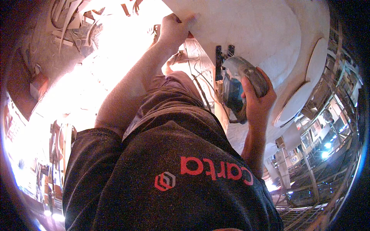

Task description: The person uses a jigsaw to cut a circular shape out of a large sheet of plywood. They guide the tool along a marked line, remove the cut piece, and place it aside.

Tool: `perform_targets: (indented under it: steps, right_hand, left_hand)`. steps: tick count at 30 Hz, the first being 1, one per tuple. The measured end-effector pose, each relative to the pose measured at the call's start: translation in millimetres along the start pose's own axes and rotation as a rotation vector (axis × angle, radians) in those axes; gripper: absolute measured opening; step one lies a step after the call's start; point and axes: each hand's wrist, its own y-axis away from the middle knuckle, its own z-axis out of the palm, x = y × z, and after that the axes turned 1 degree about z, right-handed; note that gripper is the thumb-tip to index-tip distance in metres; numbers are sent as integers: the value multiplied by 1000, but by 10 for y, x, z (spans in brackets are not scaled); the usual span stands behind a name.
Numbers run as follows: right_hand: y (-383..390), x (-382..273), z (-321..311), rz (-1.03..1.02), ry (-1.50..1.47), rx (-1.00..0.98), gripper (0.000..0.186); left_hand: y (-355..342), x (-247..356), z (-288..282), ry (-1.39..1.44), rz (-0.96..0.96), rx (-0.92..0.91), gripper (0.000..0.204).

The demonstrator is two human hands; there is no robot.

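Observation:
My right hand (261, 92) is wrapped around the handle of a jigsaw (235, 86) with a grey, dusty body and a bluish side. The saw's black base plate (219, 65) sits at the edge of a large pale wooden board (262, 27). Its blade cannot be made out. At the far end of the same edge, my left hand (175, 31) grips the board, with its fingertips blurred. A dark cord (206, 90) hangs below the board beside the saw.
Curved wood offcuts (71, 23) litter the floor at the far left, beside a strongly glaring patch. Rounded pale panels (293, 106) lie along the right side. Farther right stand cluttered shelves and equipment (320, 127). My legs are close under the board's edge.

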Motion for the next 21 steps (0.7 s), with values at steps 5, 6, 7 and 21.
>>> perform_targets:
  steps: [5, 6, 7, 21]
  right_hand:
    - [-106, -32, 26, 7, -50, 1, 49]
    - [-109, -30, 28, 10, -52, 2, 48]
    - [-115, -26, 31, 9, -46, 1, 48]
    - [-169, -110, 49, 19, -43, 7, 49]
  left_hand:
    - [-78, 10, 35, 33, 0, 6, 40]
    - [-83, -2, 34, 50, -3, 6, 40]
    - [-89, -12, 25, 25, -13, 7, 40]
    - [-17, 56, 56, 54, -69, 22, 42]
